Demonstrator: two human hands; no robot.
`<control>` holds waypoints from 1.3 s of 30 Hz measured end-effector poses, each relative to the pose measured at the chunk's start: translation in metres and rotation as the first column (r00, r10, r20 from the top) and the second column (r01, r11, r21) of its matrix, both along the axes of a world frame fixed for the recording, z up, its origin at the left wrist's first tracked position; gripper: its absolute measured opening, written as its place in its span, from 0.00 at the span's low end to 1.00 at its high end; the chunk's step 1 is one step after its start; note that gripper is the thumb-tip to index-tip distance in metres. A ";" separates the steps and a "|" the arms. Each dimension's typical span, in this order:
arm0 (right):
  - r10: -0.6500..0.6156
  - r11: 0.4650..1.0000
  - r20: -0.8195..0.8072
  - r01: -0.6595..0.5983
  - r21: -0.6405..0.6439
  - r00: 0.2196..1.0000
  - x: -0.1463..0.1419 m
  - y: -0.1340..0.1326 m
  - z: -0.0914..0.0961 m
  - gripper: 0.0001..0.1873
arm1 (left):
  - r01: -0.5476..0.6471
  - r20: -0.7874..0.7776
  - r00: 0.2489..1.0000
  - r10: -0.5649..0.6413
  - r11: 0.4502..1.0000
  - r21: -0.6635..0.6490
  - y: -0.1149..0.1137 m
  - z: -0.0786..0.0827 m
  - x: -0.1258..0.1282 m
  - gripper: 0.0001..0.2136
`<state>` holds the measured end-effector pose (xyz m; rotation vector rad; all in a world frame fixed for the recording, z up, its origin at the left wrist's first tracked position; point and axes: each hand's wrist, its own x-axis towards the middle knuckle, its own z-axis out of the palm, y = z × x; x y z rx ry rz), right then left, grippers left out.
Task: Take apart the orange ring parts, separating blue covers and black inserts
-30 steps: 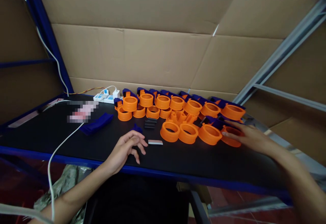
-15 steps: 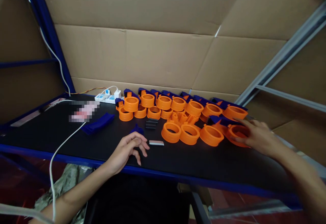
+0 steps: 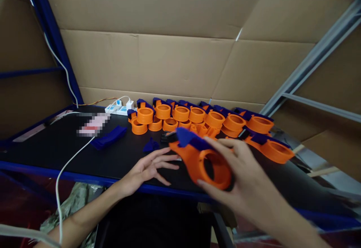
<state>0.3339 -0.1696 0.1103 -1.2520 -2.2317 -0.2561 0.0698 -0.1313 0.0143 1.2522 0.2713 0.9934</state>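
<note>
My right hand [image 3: 239,165] grips an orange tape dispenser [image 3: 191,163] with a dark blue top by its ring. The dispenser is raised over the front of the table, tilted, its narrow end toward my left hand. My left hand [image 3: 150,169] is open, fingers spread, just left of that narrow end and holding nothing. Whether its fingertips touch the dispenser I cannot tell. Behind my left hand lie a small blue part [image 3: 151,145] and some black pieces [image 3: 166,138], partly covered. Another dispenser [image 3: 278,151] sits to the right, beyond my right hand.
Several orange-and-blue dispensers [image 3: 214,120] stand stacked in rows along the back. Flat blue pieces [image 3: 109,137] lie at left. Behind them is a white power strip [image 3: 120,109]. A white cable [image 3: 59,172] hangs over the table's front edge. Cardboard [image 3: 180,61] walls the back.
My right hand has come leftward and nearer from the right end of the row, now holding a tape dispenser. My left hand's fingers have spread and shifted slightly right.
</note>
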 end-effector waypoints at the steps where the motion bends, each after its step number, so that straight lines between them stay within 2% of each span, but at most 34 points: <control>1: 0.038 0.999 0.002 -0.038 -0.017 0.999 -0.016 -0.002 -0.007 0.42 | -0.006 0.041 0.999 0.006 1.000 -0.009 -0.001 -0.002 0.001 0.30; 4: 0.130 0.990 0.021 -0.128 -0.062 0.991 -0.050 -0.003 -0.022 0.41 | -0.116 0.115 0.985 0.130 0.986 -0.121 -0.001 -0.008 0.003 0.26; 6: 0.169 0.984 0.030 -0.167 -0.063 0.985 -0.064 -0.002 -0.024 0.33 | -0.171 0.097 0.976 0.194 0.964 -0.203 -0.003 -0.011 0.003 0.22; 8: 0.207 0.977 0.023 -0.205 -0.058 0.978 -0.071 -0.001 -0.020 0.25 | -0.180 0.073 0.977 0.202 0.955 -0.237 -0.006 -0.011 0.001 0.18; 11: 0.271 0.959 0.000 -0.270 -0.087 0.962 -0.070 0.004 -0.009 0.19 | -0.186 0.061 0.976 0.210 0.944 -0.271 -0.011 -0.006 -0.003 0.16; 14: 0.199 0.978 0.025 -0.197 -0.067 0.980 -0.052 0.026 -0.009 0.16 | -0.217 0.063 0.966 0.249 0.922 -0.322 -0.008 0.000 -0.007 0.20; 17: 0.077 0.997 0.176 -0.071 -0.040 0.981 -0.023 0.060 -0.027 0.15 | -0.231 0.045 0.964 0.263 0.905 -0.358 0.000 0.002 -0.009 0.25; 20: 0.052 0.996 0.283 -0.031 -0.078 0.958 0.006 0.084 -0.047 0.12 | -0.225 0.038 0.966 0.255 0.906 -0.359 0.005 0.000 -0.009 0.26; 24: 0.006 0.998 0.315 0.013 -0.059 0.949 0.030 0.090 -0.058 0.13 | -0.194 0.022 0.977 0.213 0.924 -0.329 0.006 -0.004 -0.008 0.27; 31: 0.052 0.996 0.329 -0.026 -0.084 0.943 0.055 0.087 -0.048 0.12 | -0.183 -0.041 0.983 0.178 0.942 -0.282 0.007 -0.002 -0.008 0.22; 33: 0.077 0.995 0.287 -0.054 -0.087 0.955 0.050 0.083 -0.041 0.13 | -0.196 -0.071 0.980 0.183 0.940 -0.279 0.007 -0.001 -0.008 0.21; 35: 0.114 0.991 0.196 -0.096 -0.095 0.974 0.033 0.073 -0.031 0.14 | -0.217 -0.100 0.975 0.197 0.937 -0.274 0.006 -0.001 -0.007 0.20; 39: 0.240 0.959 0.039 -0.231 -0.162 0.970 -0.028 0.050 -0.016 0.19 | -0.268 -0.150 0.960 0.235 0.929 -0.257 0.003 0.000 -0.005 0.19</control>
